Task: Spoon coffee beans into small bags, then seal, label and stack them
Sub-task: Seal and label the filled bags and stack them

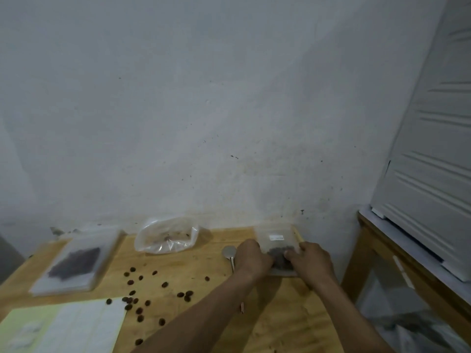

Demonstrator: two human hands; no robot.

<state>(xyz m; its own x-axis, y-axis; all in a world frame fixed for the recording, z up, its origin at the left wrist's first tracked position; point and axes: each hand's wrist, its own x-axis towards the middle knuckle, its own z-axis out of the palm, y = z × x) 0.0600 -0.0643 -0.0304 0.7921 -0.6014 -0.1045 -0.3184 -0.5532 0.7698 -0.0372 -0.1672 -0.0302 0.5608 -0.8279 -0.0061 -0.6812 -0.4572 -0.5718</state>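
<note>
Your left hand (251, 256) and right hand (309, 261) both press down on the small bag (277, 240) of beans at the wooden table's (216, 314) far right, fingers curled onto it, spoon (229, 253) just left, loose beans (153, 294) scattered, stained wall (204, 123) behind
</note>
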